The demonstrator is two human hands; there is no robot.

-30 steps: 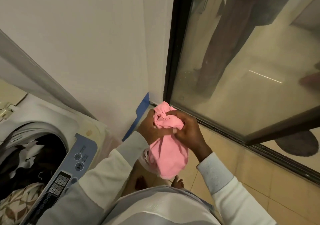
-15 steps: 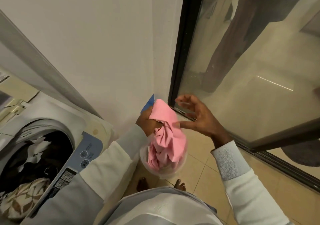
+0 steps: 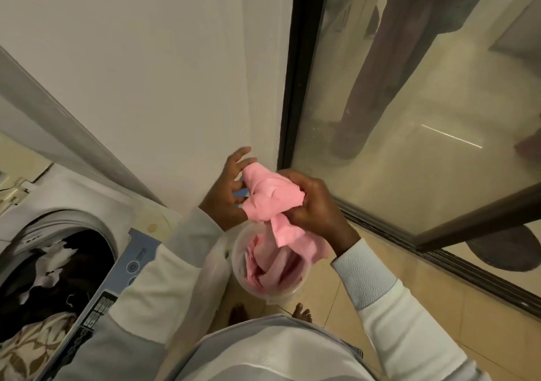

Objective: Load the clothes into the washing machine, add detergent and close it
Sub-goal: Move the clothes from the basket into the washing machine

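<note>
A view from above looks down a person's chest and white sleeves toward a tiled floor (image 3: 456, 301). Both hands meet in the middle of the frame, above a clear plastic bucket (image 3: 295, 291) that stands on the floor just in front of the person's bare toes.

The right hand (image 3: 314, 205) is clenched around a bunched pink cloth (image 3: 270, 197), gripping its upper folds. The cloth's lower end trails down over the rim of the bucket, where more pink fabric lies inside. The left hand (image 3: 227, 191) sits just beside the bundle with its fingers spread and loose; its fingertips touch the cloth's left edge without closing on it.

To the lower left stands a top-loading washing machine (image 3: 96, 205), its round opening uncovered. Dark and white garments (image 3: 52, 275) fill the drum, and a brown patterned fabric (image 3: 27, 348) lies at the near edge. A pale blue control panel (image 3: 128, 266) runs along the machine's right edge, partly covered by the left sleeve.

A plain white wall (image 3: 152, 73) rises straight ahead, close behind the hands. To the right, a dark-framed glass door (image 3: 409, 146) runs along the floor's edge. The open floor is a narrow strip between machine and door, with the bucket in it.
</note>
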